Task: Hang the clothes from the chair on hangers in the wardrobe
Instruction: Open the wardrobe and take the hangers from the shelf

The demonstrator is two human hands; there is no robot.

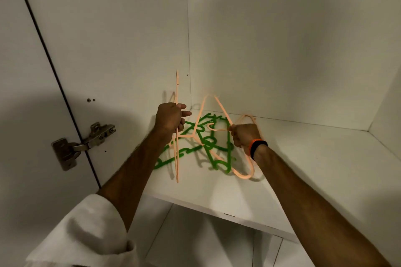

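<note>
While green hangers lie tangled, each hand grips thin peach hangers.

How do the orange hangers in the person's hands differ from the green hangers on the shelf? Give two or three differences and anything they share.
The orange hangers are held in the left hand and right hand; the green hangers lie untouched in a pile. Orange ones are smooth and thin; green ones look notched and thicker. Both are inside the wardrobe, over the white shelf.

two hands, left and right, at least two orange hangers, a tangle of green hangers too knotted to count, one shelf, one hinge, one wristband
</note>
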